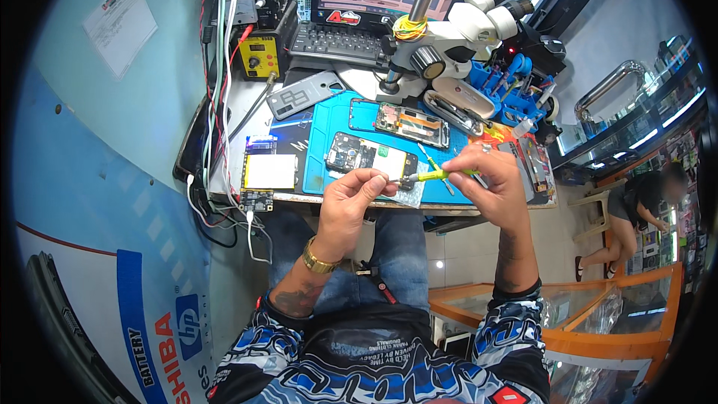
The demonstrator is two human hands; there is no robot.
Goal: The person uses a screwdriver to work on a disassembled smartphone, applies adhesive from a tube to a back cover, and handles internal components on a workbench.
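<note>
My right hand (492, 182) is closed around a yellow-green screwdriver (431, 176), which points left. My left hand (351, 198) is in a pinch at the tool's tip, and what its fingers hold is too small to make out. Just beyond both hands lies an opened phone (353, 152) with its inner board and battery exposed, on a blue work mat (320, 126). Behind it rests a second opened phone (413, 127) with an orange flex cable. A slim tweezers-like tool (428, 154) lies close to my right hand. Crinkled clear plastic (410, 196) is under the screwdriver tip.
A grey phone back cover (303, 95) and a wired battery board (269, 172) lie to the left. A microscope (441, 37) rises behind the mat, near a keyboard (336, 43). Blue tool holders (516, 93) stand at right. Another person (636, 209) is farther right.
</note>
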